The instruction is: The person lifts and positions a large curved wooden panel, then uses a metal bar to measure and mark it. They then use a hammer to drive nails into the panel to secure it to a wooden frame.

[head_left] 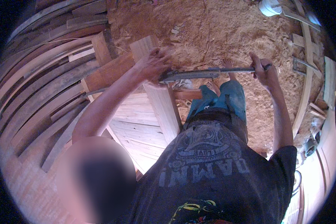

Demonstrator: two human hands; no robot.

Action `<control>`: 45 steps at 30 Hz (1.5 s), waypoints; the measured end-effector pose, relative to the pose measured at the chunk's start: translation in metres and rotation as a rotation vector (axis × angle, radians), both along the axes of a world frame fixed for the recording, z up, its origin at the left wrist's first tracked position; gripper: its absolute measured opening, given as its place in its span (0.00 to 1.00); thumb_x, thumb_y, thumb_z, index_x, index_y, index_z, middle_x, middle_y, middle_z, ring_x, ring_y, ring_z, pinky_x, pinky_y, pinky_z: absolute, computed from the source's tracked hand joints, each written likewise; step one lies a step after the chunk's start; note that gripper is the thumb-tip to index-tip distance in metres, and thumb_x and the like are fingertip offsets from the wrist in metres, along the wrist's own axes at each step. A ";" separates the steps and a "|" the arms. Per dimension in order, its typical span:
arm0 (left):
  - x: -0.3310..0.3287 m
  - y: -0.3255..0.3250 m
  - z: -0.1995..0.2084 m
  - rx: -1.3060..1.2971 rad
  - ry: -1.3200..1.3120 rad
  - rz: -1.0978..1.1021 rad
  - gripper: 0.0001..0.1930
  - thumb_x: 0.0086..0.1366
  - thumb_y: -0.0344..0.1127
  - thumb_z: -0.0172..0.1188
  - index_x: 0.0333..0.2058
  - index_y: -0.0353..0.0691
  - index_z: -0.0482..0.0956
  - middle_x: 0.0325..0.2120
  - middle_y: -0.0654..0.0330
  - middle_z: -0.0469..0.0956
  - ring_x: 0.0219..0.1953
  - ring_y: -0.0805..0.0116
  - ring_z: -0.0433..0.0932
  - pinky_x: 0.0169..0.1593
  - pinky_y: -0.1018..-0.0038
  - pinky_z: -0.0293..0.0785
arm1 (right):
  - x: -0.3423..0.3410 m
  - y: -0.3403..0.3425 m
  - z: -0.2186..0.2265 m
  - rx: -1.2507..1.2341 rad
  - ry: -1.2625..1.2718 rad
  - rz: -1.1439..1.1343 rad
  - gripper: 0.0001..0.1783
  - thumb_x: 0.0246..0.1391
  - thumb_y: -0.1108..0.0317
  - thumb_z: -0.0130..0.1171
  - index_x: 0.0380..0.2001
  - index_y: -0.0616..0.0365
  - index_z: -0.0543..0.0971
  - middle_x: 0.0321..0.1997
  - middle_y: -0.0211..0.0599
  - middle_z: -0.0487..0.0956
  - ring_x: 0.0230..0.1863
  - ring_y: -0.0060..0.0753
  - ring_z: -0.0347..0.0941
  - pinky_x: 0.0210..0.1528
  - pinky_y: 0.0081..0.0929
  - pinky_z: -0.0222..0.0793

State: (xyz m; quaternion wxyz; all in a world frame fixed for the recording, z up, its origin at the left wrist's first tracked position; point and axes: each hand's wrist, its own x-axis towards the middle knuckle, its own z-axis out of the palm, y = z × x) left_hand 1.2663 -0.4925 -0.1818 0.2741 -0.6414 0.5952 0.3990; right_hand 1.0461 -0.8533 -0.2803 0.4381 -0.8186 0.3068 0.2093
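My right hand point(264, 72) is closed round the thin right end of a long dark metal tool point(192, 75), its thumb pointing up. The tool lies nearly level in front of my legs, broad at its left part and rod-like at the right. Its exact kind does not show. My left hand point(153, 66) is over a pale wooden board point(160, 106), next to the tool's left end. The fingers of that hand look apart and slightly blurred; whether they touch the tool is unclear. The board slants from beyond my left hand back toward my body.
Stacked timber point(44, 86) fills the left side. A reddish-brown beam point(108, 74) meets the pale board, with light planks point(138, 119) beneath. Sawdust covers the ground point(242, 33). A white bucket point(269, 7) stands far right, near a long wooden strip point(306, 82).
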 end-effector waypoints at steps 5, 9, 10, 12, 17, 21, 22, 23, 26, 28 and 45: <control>-0.001 0.025 -0.019 -0.319 0.037 0.079 0.45 0.50 0.70 0.68 0.65 0.57 0.73 0.68 0.53 0.67 0.72 0.47 0.60 0.76 0.45 0.43 | 0.001 -0.001 0.001 0.085 0.021 -0.057 0.36 0.70 0.38 0.49 0.24 0.60 0.85 0.15 0.37 0.79 0.23 0.30 0.78 0.35 0.29 0.74; -0.007 0.029 -0.018 -0.361 0.007 0.137 0.44 0.51 0.70 0.67 0.64 0.55 0.74 0.68 0.52 0.67 0.74 0.46 0.58 0.76 0.45 0.42 | -0.012 0.009 -0.014 0.000 -0.477 -0.114 0.23 0.70 0.46 0.54 0.36 0.55 0.85 0.21 0.34 0.81 0.24 0.31 0.79 0.34 0.33 0.76; -0.008 0.032 -0.020 -0.377 0.005 0.150 0.45 0.51 0.70 0.67 0.64 0.55 0.74 0.68 0.52 0.67 0.74 0.45 0.57 0.76 0.45 0.42 | -0.016 0.016 -0.012 -0.007 -0.572 -0.180 0.18 0.70 0.51 0.57 0.41 0.54 0.84 0.25 0.35 0.82 0.26 0.31 0.80 0.36 0.33 0.76; -0.013 0.033 -0.017 -0.452 0.007 0.195 0.44 0.51 0.69 0.67 0.64 0.53 0.74 0.67 0.51 0.68 0.74 0.46 0.57 0.76 0.45 0.42 | -0.027 0.035 0.007 -0.023 -0.753 -0.299 0.14 0.68 0.61 0.62 0.52 0.54 0.80 0.32 0.38 0.84 0.32 0.32 0.81 0.39 0.34 0.77; -0.050 0.043 -0.028 -0.609 -0.027 0.385 0.37 0.52 0.54 0.73 0.59 0.45 0.76 0.59 0.52 0.76 0.70 0.54 0.66 0.76 0.49 0.47 | -0.040 0.046 -0.024 -0.146 -0.618 -0.267 0.19 0.70 0.64 0.58 0.59 0.58 0.70 0.34 0.39 0.78 0.36 0.31 0.75 0.42 0.32 0.74; -0.066 0.030 -0.025 -0.690 -0.036 0.572 0.26 0.53 0.40 0.71 0.51 0.42 0.79 0.49 0.57 0.83 0.59 0.60 0.77 0.74 0.59 0.58 | -0.029 0.018 -0.011 -0.189 -0.232 -0.093 0.22 0.71 0.54 0.55 0.55 0.61 0.69 0.29 0.42 0.77 0.26 0.38 0.76 0.32 0.38 0.74; -0.066 0.026 -0.023 -0.684 -0.051 0.571 0.26 0.53 0.39 0.71 0.51 0.42 0.79 0.47 0.58 0.83 0.58 0.61 0.78 0.73 0.59 0.58 | -0.023 0.004 -0.009 -0.200 -0.131 0.014 0.23 0.71 0.52 0.54 0.54 0.62 0.68 0.27 0.42 0.76 0.23 0.41 0.77 0.29 0.40 0.75; -0.064 0.024 -0.021 -0.681 -0.058 0.559 0.26 0.53 0.39 0.71 0.51 0.42 0.79 0.45 0.58 0.84 0.56 0.61 0.79 0.73 0.59 0.59 | -0.015 -0.007 -0.008 -0.105 -0.075 0.077 0.23 0.71 0.51 0.54 0.51 0.61 0.68 0.25 0.41 0.75 0.22 0.40 0.76 0.26 0.39 0.74; -0.065 0.029 -0.020 -0.676 -0.077 0.542 0.26 0.53 0.40 0.71 0.51 0.43 0.79 0.42 0.60 0.84 0.54 0.61 0.80 0.72 0.59 0.59 | 0.004 -0.027 0.003 0.150 0.071 0.142 0.23 0.71 0.49 0.55 0.44 0.60 0.68 0.21 0.36 0.73 0.17 0.36 0.73 0.19 0.35 0.70; -0.065 0.030 -0.024 -0.722 -0.107 0.527 0.26 0.53 0.41 0.71 0.51 0.44 0.79 0.40 0.60 0.85 0.52 0.60 0.81 0.72 0.59 0.60 | 0.006 -0.028 0.010 0.327 0.134 0.040 0.23 0.71 0.48 0.55 0.40 0.59 0.68 0.20 0.34 0.72 0.15 0.32 0.71 0.17 0.31 0.68; -0.077 0.024 -0.033 -0.794 -0.204 0.575 0.08 0.59 0.38 0.59 0.37 0.46 0.80 0.32 0.61 0.84 0.45 0.64 0.84 0.68 0.61 0.65 | -0.011 -0.029 -0.009 0.006 -0.458 0.395 0.25 0.67 0.47 0.52 0.23 0.56 0.72 0.24 0.41 0.71 0.31 0.45 0.68 0.39 0.42 0.61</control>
